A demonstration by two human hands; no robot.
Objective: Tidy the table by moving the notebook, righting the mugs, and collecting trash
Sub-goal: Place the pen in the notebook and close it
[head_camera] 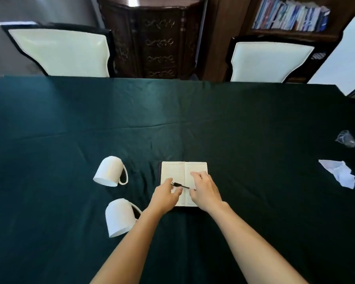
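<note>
An open notebook [173, 171] lies flat at the middle of the dark green table [193, 119]. A black pen [180, 185] rests across its pages. My left hand [165, 196] pinches the pen's left end between thumb and forefinger. My right hand [205, 188] hovers over the right page with fingers spread, thumb near the pen's tip. Two white mugs lie on their sides to the left: one farther [111, 171], one nearer [120, 217], partly behind my left forearm. Crumpled white paper [338, 174] and crumpled clear plastic [346, 138] lie at the right.
Two white-cushioned chairs [59, 50] [268, 62] stand at the far edge, and a third [346, 58] at the right corner. A dark carved cabinet [156, 37] and a bookshelf [291, 15] stand behind them.
</note>
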